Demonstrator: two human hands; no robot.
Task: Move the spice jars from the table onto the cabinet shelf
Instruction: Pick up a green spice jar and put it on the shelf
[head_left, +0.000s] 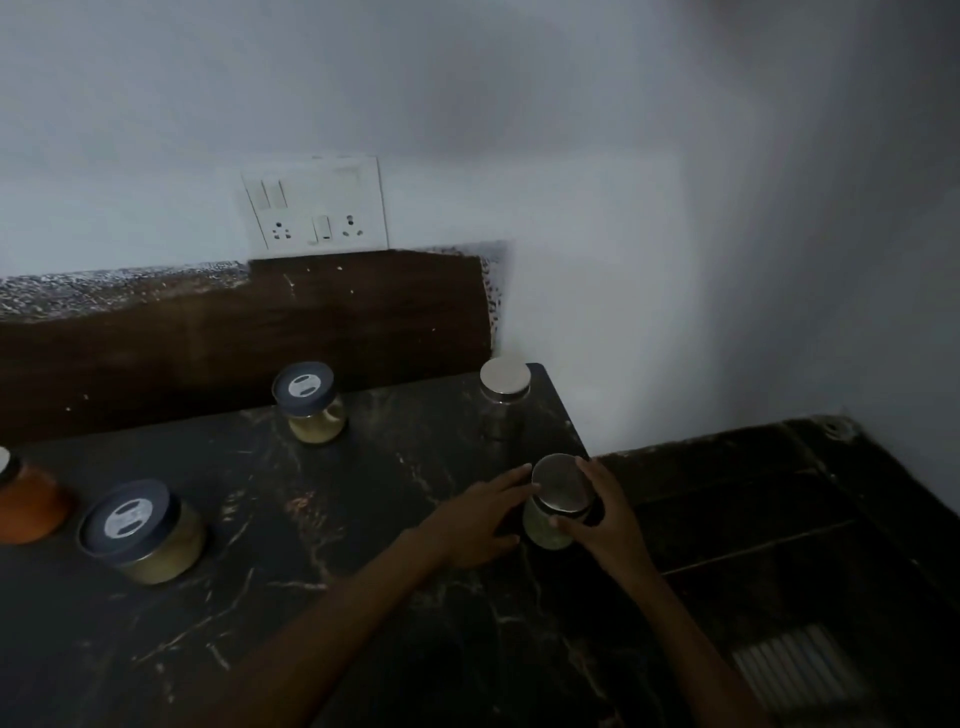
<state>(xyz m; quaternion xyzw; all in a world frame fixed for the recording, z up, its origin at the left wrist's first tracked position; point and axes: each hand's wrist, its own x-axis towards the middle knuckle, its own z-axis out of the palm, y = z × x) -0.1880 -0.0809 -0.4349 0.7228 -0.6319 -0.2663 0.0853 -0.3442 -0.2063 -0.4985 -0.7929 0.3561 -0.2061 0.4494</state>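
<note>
Steel-lidded jar (561, 486) gripped by right hand (608, 527).

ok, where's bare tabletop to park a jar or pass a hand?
Bare table: the middle, between small blue-lid jar, large blue-lid jar and left hand; also the near-left edge. Crowded: right corner, right hand gripping held jar, clear jar behind.

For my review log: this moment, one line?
right hand grips steel-lidded jar | left hand touches it | four other jars on table
</note>
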